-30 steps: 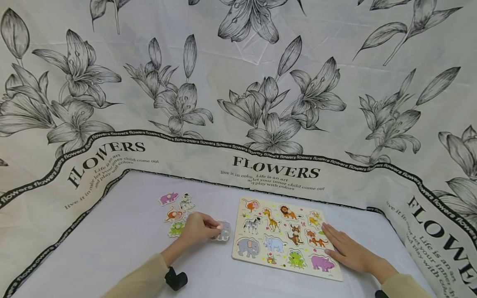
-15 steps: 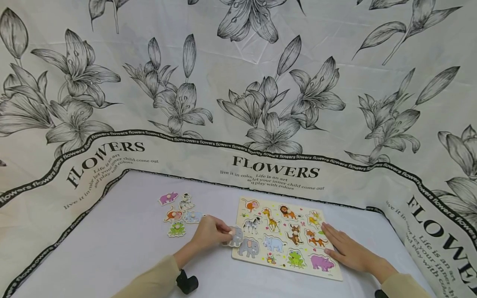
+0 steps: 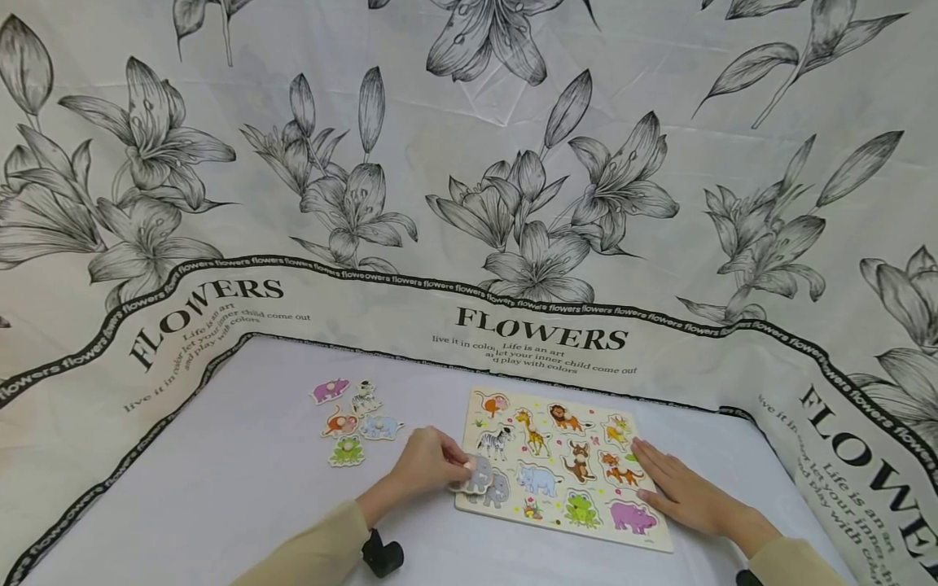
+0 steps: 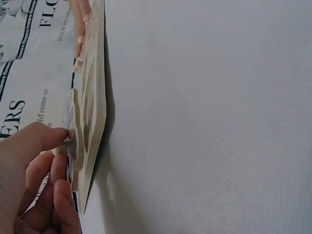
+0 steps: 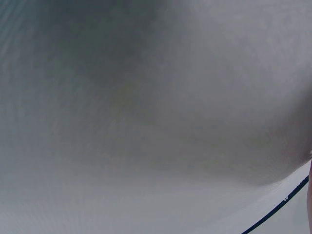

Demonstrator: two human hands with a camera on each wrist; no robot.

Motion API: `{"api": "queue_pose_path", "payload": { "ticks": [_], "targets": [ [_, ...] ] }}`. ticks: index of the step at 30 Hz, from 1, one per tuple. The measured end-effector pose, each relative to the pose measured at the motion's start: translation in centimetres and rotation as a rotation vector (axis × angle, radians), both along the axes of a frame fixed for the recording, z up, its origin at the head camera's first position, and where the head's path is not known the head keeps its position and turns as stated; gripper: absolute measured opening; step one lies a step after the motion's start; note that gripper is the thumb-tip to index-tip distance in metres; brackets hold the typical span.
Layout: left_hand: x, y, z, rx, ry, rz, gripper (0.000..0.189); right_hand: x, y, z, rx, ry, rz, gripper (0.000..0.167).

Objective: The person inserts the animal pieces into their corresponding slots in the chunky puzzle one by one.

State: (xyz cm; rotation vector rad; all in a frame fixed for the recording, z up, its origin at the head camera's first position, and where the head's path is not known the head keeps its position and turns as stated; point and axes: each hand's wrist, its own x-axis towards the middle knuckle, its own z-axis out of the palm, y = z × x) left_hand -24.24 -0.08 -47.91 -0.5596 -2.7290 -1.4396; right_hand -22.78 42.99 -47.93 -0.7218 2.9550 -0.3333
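Observation:
In the head view my left hand (image 3: pixel 425 465) pinches a grey elephant puzzle piece (image 3: pixel 479 475) by its small knob. The piece is over the lower left corner of the wooden puzzle board (image 3: pixel 506 511), partly covering the printed elephant (image 3: pixel 497 490) there. From the left wrist view, thumb and fingers meet at the knob, and the piece (image 4: pixel 76 146) stands close above the board (image 4: pixel 100 97); whether they touch I cannot tell. My right hand (image 3: pixel 689 496) rests with straight fingers on the board's right edge. The right wrist view shows mostly blurred cloth.
Left of the board lie loose knobbed pieces: a purple hippo (image 3: pixel 331 391), a zebra (image 3: pixel 365 397), a monkey (image 3: pixel 341 422), a blue rhino (image 3: pixel 382 427) and a green frog (image 3: pixel 347 451). A white cloth (image 3: pixel 220 488) covers the table, and a flower-printed curtain (image 3: pixel 469 268) rises behind.
My left hand has carried the elephant piece rightward, from the cloth beside the board to over its lower left corner. The blue rhino piece has come into view. My right hand stays put.

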Motion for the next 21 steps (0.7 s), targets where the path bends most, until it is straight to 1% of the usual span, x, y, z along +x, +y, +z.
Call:
{"api": "queue_pose_path", "payload": {
  "ticks": [8, 16, 19, 21],
  "targets": [
    [-0.3, 0.7, -0.2, -0.021, -0.005, -0.052, 0.009, 0.0, 0.1, -0.1, 0.004, 0.014, 0.002, 0.071],
    [-0.1, 1.6, -0.1, -0.051, -0.018, -0.05, 0.01, -0.1, 0.1, -0.2, 0.0, -0.013, -0.014, 0.071],
    [0.0, 1.9, -0.1, -0.054, -0.014, -0.056, 0.009, -0.1, 0.2, -0.4, -0.003, 0.017, 0.001, 0.07],
    [0.1, 2.0, 0.0, -0.054, -0.015, -0.06, 0.009, -0.1, 0.3, -0.5, 0.008, 0.055, 0.024, 0.069]
  ]
}}
